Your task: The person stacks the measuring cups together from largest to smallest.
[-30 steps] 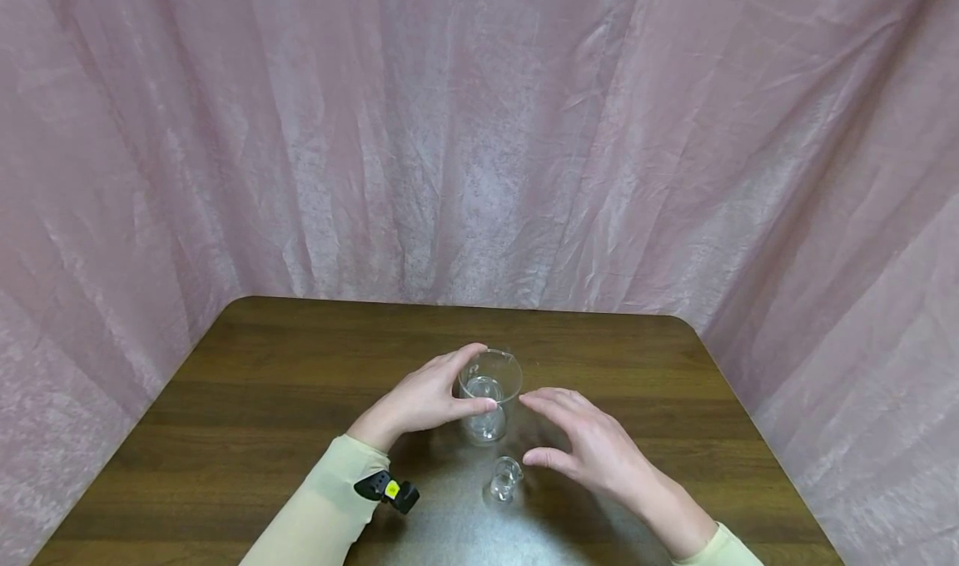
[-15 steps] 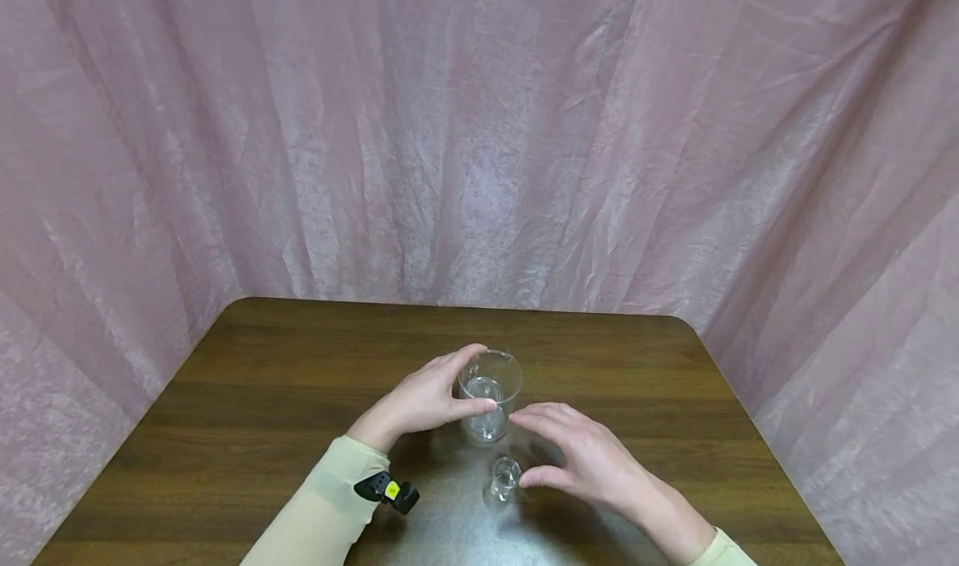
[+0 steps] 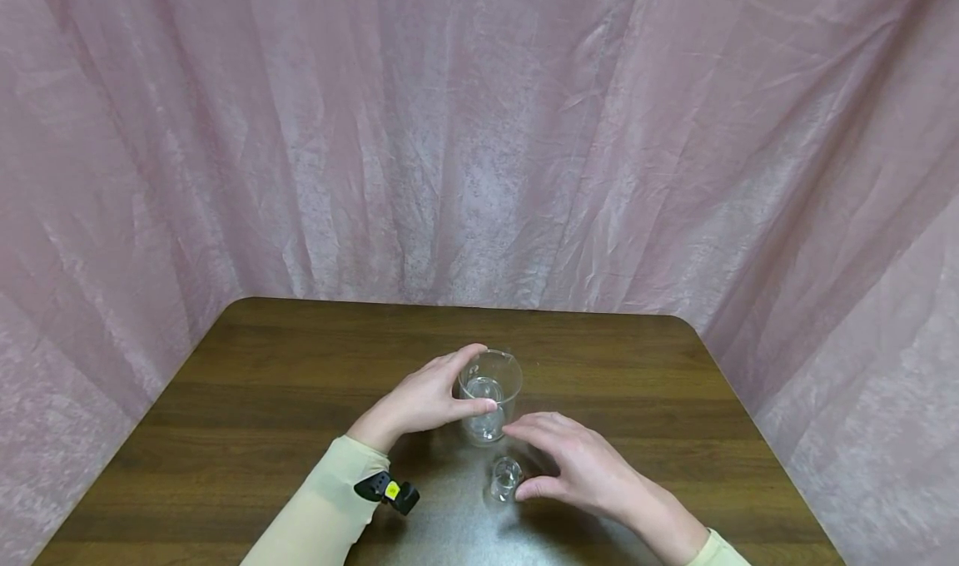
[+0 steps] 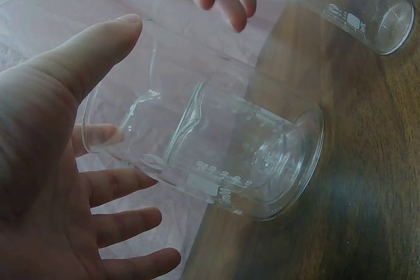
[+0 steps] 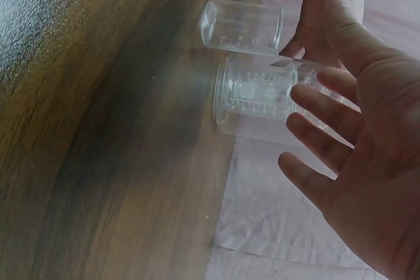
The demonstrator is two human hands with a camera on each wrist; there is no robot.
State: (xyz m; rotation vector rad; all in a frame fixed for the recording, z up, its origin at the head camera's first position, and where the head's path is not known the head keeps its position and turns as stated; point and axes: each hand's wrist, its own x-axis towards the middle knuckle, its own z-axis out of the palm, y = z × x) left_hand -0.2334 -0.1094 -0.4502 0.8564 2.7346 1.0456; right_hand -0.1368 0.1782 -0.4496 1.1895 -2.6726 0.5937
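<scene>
A large glass beaker (image 3: 513,380) stands upright with a smaller beaker (image 4: 226,168), white scale marks on its wall, nested inside it. My left hand (image 3: 423,394) holds the large beaker at its rim, thumb on the near side and index finger on the far side; the other fingers extend loosely alongside. In front of this pair, a separate small beaker (image 3: 505,478) sits upright on the table. My right hand (image 3: 580,459) hovers just right of the small beaker, its thumb and fingers apart around that side, holding nothing. The right wrist view shows its fingers (image 5: 321,129) relaxed.
The brown wood-grain table (image 3: 300,350) has rounded far corners. Pink curtains (image 3: 479,133) hang behind it and along both sides. A black wrist device (image 3: 387,491) is strapped over the left sleeve.
My right hand has moved left and toward me, from beside the large beaker's rim down to the small beaker. The left hand and all the beakers have stayed in place.
</scene>
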